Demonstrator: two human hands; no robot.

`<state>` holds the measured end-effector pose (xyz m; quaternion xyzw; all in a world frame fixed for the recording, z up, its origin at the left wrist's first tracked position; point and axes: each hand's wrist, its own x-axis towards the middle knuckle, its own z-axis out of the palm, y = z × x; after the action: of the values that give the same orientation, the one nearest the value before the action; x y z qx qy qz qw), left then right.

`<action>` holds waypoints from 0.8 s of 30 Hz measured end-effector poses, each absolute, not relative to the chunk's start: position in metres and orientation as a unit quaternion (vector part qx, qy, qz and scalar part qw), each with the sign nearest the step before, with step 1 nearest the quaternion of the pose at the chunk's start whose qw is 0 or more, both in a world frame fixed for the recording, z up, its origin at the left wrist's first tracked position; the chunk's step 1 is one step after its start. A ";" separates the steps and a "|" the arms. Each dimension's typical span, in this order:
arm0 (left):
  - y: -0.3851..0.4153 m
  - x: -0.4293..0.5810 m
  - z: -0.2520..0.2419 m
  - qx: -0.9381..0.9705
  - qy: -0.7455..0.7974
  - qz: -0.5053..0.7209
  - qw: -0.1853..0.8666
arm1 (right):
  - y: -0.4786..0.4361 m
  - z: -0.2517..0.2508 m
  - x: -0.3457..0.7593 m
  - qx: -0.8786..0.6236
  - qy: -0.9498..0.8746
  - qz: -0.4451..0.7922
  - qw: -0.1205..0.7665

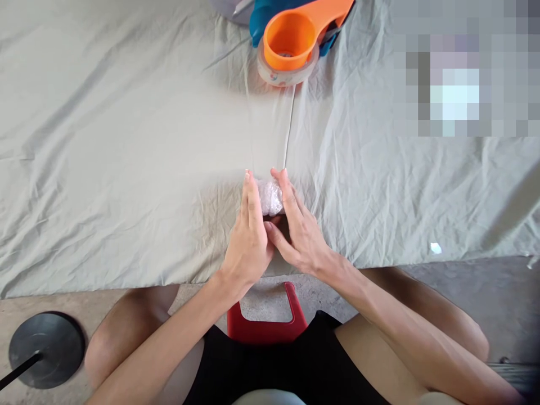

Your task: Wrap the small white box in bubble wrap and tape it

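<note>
A: Pressing in from both sides, the person's left hand [248, 236] and right hand [300, 230] hold a small wrapped bundle [270, 196] between them on the grey sheet [126, 169].

B: How do the fingers stand?

A: Both hands have their fingers straight and held together, flat against the flanks of the bundle, palms facing each other. Neither hand is curled into a fist; they clamp the bundle rather than wrap around it. The right thumb reaches across low, touching the left hand near its base.

B: And the bundle itself?

A: It lies on the sheet near the cloth's front edge, shiny and crinkled like clear film (what is inside cannot be told). Only its top shows between the fingertips.

B: Is anything joined to it?

A: A strip of clear tape [274, 126] runs from the bundle away from the person, up to a tape roll [283, 73] further back on the sheet. The roll sits on an orange dispenser [295, 31], with a blue part [261, 17] behind it.

B: What lies nearer the person?

A: A red stool [265, 326] shows between the bare knees, on a concrete floor. To the left on the floor stands a round black base [46, 349] with a rod. Part of the upper right is blurred out.
</note>
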<state>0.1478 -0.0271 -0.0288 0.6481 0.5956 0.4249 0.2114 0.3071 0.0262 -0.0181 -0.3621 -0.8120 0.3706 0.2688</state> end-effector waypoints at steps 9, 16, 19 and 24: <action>-0.023 0.122 -0.020 0.685 0.567 0.403 0.214 | 0.029 -0.015 0.314 -0.355 -0.799 0.387 0.293; -0.019 0.117 -0.009 0.671 0.572 0.422 0.211 | 0.031 -0.002 0.319 -0.394 -0.754 0.415 0.322; -0.014 0.110 -0.009 0.688 0.571 0.406 0.190 | 0.035 -0.002 0.319 -0.404 -0.750 0.400 0.337; -0.013 0.111 -0.013 0.690 0.575 0.398 0.187 | 0.037 -0.010 0.317 -0.379 -0.760 0.407 0.337</action>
<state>0.1109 -0.0133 -0.0132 0.6898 0.5753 0.3978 0.1867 0.3167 0.0371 -0.0098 -0.3786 -0.7599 0.4066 0.3374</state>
